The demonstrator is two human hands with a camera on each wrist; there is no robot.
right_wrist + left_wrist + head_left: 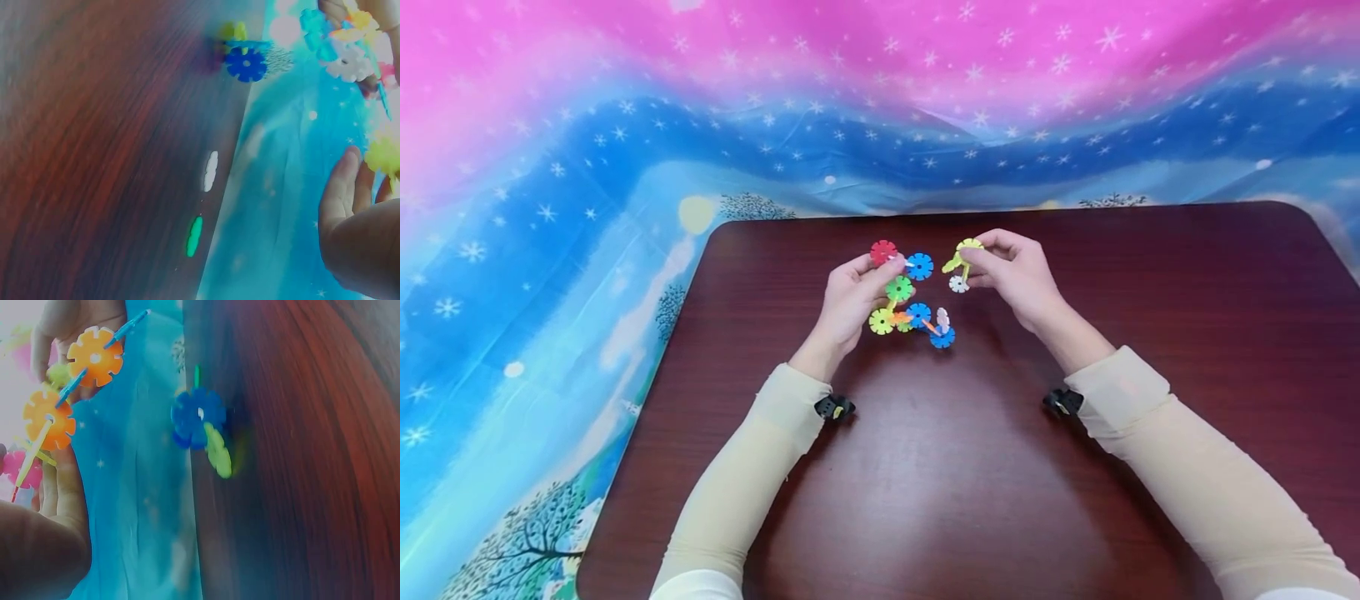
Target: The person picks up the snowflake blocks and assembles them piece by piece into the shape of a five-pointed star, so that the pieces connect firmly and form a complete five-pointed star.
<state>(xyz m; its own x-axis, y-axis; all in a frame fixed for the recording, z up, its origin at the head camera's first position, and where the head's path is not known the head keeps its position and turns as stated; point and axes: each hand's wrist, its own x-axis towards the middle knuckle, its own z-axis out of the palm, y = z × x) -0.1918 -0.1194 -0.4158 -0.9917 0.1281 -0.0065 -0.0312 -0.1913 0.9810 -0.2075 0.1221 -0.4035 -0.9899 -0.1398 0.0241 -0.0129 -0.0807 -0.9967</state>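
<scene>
In the head view my left hand [855, 300] pinches a branching chain of notched plastic snowflake discs. A red disc [883, 252], a blue disc [920, 267] and a green disc [898, 288] sit around its thumb. Below them come a yellow disc [882, 321], orange pieces and more blue discs, with a pale pink disc [943, 320] at the right end. My right hand [1021, 279] pinches a smaller joined piece, its yellow disc [970, 247] above a white disc [958, 284]. A gap separates the two pieces. Fingers hide some joints.
Both hands are above a dark brown wooden table [925, 467]. A snowflake-patterned cloth [865, 142] hangs behind and to the left. Edge-on against the tabletop, the right wrist view has a white disc [210, 170] and a green disc [194, 236]; I cannot tell whether they lie loose.
</scene>
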